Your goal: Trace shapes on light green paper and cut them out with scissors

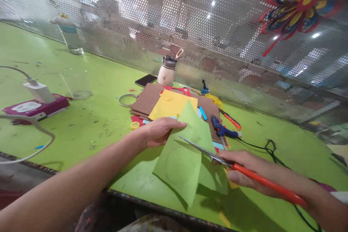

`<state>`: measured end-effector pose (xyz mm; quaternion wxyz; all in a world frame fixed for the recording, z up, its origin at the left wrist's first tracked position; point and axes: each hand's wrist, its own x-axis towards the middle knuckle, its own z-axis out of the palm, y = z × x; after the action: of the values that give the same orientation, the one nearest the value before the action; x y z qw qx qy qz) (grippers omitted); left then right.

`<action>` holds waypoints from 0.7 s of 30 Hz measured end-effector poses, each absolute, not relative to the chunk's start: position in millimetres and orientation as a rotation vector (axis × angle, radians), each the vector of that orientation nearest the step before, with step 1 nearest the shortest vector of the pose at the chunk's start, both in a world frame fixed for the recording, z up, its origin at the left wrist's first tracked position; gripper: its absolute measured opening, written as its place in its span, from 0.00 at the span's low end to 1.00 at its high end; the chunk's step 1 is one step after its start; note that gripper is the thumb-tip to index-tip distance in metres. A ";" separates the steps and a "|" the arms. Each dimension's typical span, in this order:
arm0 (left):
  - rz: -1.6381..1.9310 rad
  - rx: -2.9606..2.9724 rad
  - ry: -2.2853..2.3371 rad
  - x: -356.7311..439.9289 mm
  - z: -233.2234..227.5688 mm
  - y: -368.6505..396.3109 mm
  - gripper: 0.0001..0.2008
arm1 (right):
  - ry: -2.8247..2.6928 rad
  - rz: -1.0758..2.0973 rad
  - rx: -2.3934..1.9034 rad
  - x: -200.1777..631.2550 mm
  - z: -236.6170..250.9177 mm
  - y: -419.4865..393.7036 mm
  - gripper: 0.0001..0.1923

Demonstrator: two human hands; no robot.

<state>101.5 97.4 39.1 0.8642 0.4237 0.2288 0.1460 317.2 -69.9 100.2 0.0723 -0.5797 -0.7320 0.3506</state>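
Note:
A sheet of green paper (187, 148) with a pencilled circle on its lower part is held up over the table by my left hand (160, 130), thumb on top and fingers underneath. My right hand (241, 170) is closed on red-handled scissors (261, 181). Their blades lie across the middle of the sheet, pointing left toward my left thumb, and a cut edge runs along the right of the circle. Part of the sheet hangs down on the right beneath the scissors. Beyond the sheet, yellow paper (174, 103) lies on brown cardboard (148, 96).
A blue glue gun (221, 127) with a black cord lies to the right. A white jar (166, 72), a phone (146, 79) and a roll of yellow tape (135, 125) stand or lie nearby. On the left are a clear cup (77, 83) and a purple power strip (38, 108). Perforated metal panels border the green table (108, 101).

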 end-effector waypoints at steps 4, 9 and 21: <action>0.291 0.890 0.455 102.5 39.4 100.1 0.06 | -2.254 1.081 -1.777 318.6 96.0 -62.8 0.22; 0.287 0.889 0.429 103.3 40.4 103.1 0.07 | -2.249 1.077 -1.792 318.2 91.8 -57.4 0.25; 0.377 0.923 0.585 94.0 43.3 115.5 0.15 | -2.139 0.993 -1.813 321.8 78.1 -39.1 0.24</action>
<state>94.0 115.5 43.3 0.8376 0.4360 0.2765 0.1784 321.8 -39.1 78.1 0.0834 -0.6075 -0.7165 0.3326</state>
